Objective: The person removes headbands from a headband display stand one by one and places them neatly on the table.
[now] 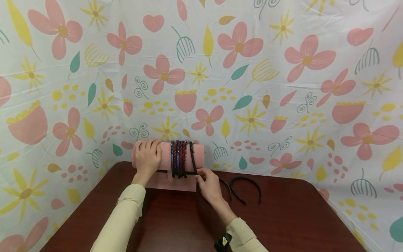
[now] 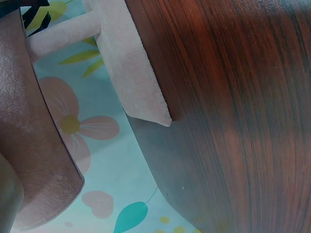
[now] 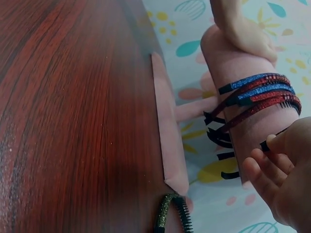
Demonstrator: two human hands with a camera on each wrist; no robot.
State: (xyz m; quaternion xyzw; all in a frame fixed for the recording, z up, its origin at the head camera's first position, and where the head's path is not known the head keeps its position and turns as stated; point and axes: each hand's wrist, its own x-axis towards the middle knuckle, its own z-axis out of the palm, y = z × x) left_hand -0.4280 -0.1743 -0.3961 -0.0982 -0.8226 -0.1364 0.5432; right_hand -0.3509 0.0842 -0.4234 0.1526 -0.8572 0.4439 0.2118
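Note:
A pink padded roll [image 1: 167, 154] [image 3: 243, 63] lies sideways on a stand with a flat pink base [image 1: 171, 183] [image 2: 131, 73] [image 3: 167, 126]. My left hand [image 1: 148, 157] [image 3: 245, 36] grips its left end from above, fingers curled over the top. Around the middle of the roll sit several glittery red and blue headbands [image 1: 178, 159] [image 3: 265, 90], close together. To their right, a dark headband [image 1: 192, 157] goes over the roll. The thumb and fingers of my right hand [image 1: 209, 183] [image 3: 286, 170] pinch its lower end, near the roll's right end.
A black headband [image 1: 247, 178] lies on the dark wood table [image 1: 283, 217], right of the stand. Beside it, nearer my right hand, is another headband [image 1: 228, 187], glittery in the right wrist view [image 3: 164, 213]. A flower-printed cloth [image 1: 201, 80] hangs behind the table.

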